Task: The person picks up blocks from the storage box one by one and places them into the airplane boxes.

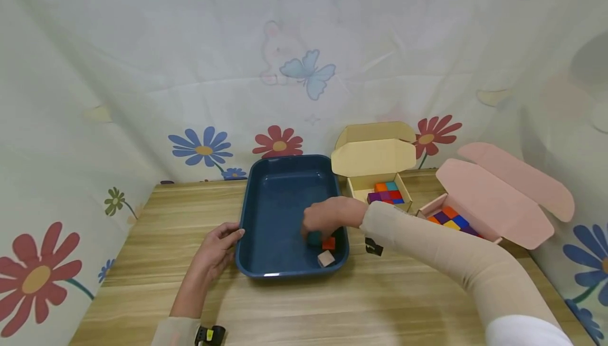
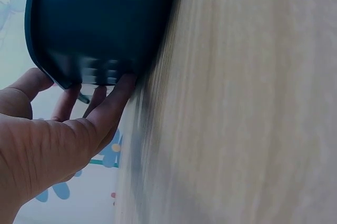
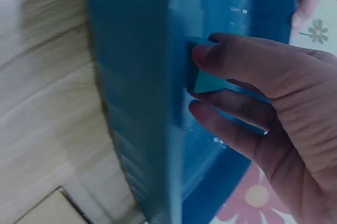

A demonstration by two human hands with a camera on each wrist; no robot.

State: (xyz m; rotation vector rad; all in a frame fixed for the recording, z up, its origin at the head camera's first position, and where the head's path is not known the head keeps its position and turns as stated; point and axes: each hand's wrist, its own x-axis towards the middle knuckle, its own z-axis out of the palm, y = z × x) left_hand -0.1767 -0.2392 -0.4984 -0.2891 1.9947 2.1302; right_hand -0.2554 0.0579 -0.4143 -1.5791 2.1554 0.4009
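Note:
A deep blue tray [image 1: 280, 219] sits on the wooden table. At its left side, my left hand [image 1: 212, 253] grips the edge, thumb on the rim and fingers against the outer wall in the left wrist view. My right hand [image 1: 330, 215] reaches into the tray's right half. Between its thumb and fingers it pinches a teal cube [image 3: 210, 81], low inside the tray near the wall. Close by in the tray lie a red-orange cube [image 1: 328, 243] and a plain wooden cube [image 1: 325, 258].
Behind the right forearm stand an open yellow box [image 1: 373, 157] and an open pink box [image 1: 494, 198], each holding several coloured cubes. A flower-printed cloth [image 1: 214, 87] hangs around the table's back and sides.

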